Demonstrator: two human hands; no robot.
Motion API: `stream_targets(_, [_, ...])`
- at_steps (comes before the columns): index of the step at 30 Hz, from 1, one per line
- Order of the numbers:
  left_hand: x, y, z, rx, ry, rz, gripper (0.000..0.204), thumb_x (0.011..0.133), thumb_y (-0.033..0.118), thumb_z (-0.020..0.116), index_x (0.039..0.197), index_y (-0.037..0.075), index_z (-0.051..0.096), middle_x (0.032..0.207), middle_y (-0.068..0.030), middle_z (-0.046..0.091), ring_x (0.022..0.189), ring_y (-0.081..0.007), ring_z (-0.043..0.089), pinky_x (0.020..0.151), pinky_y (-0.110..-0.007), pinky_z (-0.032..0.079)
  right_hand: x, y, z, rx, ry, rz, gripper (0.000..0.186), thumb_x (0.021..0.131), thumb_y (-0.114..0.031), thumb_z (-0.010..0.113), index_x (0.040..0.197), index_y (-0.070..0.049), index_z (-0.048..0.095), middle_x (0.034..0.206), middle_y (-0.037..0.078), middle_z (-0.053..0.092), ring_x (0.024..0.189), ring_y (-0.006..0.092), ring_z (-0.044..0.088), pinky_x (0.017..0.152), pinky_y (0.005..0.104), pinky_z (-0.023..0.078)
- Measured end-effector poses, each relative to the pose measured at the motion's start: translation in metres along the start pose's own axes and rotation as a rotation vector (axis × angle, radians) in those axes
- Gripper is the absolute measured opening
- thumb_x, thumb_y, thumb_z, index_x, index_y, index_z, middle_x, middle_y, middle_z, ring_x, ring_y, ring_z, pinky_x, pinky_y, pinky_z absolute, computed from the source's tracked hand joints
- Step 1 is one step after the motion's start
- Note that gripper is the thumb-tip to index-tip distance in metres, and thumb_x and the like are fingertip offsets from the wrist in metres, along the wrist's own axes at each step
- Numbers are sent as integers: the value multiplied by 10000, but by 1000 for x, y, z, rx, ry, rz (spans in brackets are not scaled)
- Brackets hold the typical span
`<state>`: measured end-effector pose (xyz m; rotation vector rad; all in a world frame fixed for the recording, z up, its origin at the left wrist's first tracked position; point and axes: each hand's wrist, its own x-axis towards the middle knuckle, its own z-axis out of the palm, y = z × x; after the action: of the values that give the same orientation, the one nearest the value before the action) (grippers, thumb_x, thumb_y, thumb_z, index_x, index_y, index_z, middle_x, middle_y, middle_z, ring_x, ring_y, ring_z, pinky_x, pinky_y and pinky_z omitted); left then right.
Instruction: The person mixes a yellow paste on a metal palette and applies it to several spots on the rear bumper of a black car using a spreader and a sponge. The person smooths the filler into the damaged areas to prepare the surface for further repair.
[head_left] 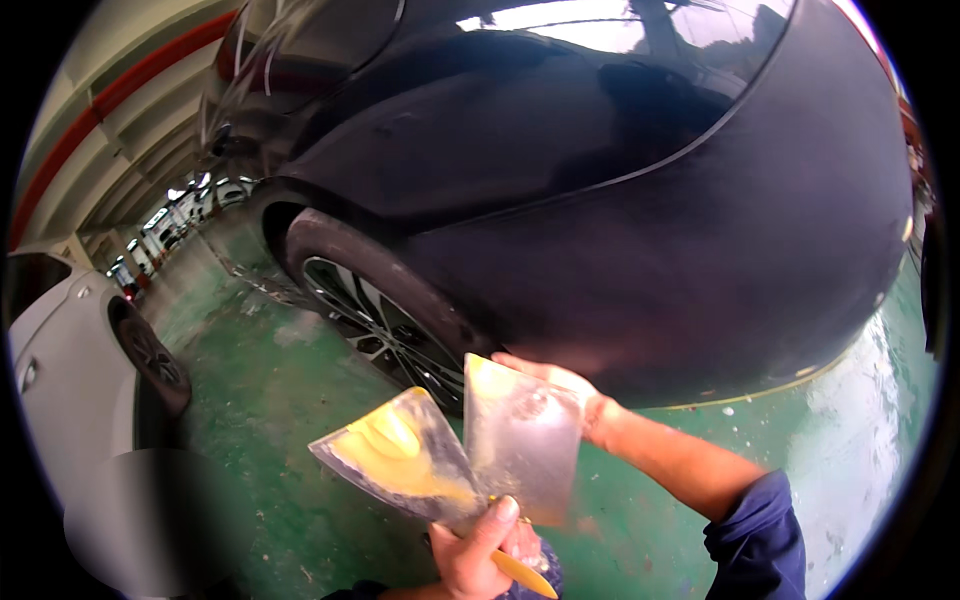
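Note:
My left hand point(478, 560) is closed around two flat putty knives, which fan out upward from my fist. The left-hand putty knife point(395, 445) carries a thick smear of yellow filler point(390, 438). Beside it, the greyish putty knife point(520, 440) has a little yellow at its top corner. A yellow handle point(525, 574) sticks out below my fist. My right hand point(572, 388) reaches past the second blade with fingers stretched out, near the lower bumper edge behind the wheel. Part of that hand is hidden by the blade; whether it touches the bumper I cannot tell.
A dark car fills the upper view, with its dull bumper point(680, 290) on the right and a wheel point(385, 310) below the arch. To the left stands a white car point(75, 360). The floor point(250, 400) is green and dusty, with a pale patch at right.

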<state>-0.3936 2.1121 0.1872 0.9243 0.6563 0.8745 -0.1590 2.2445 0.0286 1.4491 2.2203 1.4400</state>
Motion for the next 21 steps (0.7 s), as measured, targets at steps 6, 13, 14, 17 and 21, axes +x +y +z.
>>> stream_targets(6, [7,0,-11,201,-14,-79,397,950,140,650,588,117,489,496,-20,461,402,-142,454,415,-302,374,-91,-44,-155,1657,288,1036,376,1052,-261,421,858,-35,651,558,93,556,476,247,564,518,362,497])
stream_targets(13, [-24,-30,-9,528,-404,-415,131,929,-10,655,1059,7,649,852,-41,673,732,-114,646,640,-260,516,-152,-95,-236,1918,1034,1678,471,993,-441,614,1052,26,640,910,24,654,813,87,565,724,242,448])
stream_targets(14, [-24,-38,-11,549,-444,-424,146,939,-7,648,1085,-1,646,868,-42,677,751,-112,647,656,-259,519,-149,-94,-247,1951,1017,1828,344,982,-314,639,1050,23,634,932,32,658,848,100,578,760,260,453])
stream_targets(17, [-24,-58,-14,588,-523,-471,179,968,11,629,1143,-21,643,910,-38,685,798,-106,647,697,-255,525,-151,-97,-250,1938,1278,2120,89,971,-77,661,1031,-17,630,1009,12,646,924,83,557,856,268,441])
stream_targets(21, [-26,-67,-8,688,-503,-568,160,1014,70,586,1132,-21,646,932,-25,678,827,-92,628,718,-242,514,-206,-101,-234,1393,1266,2263,171,1007,-80,596,1156,-14,544,990,-1,594,930,70,515,870,259,424])
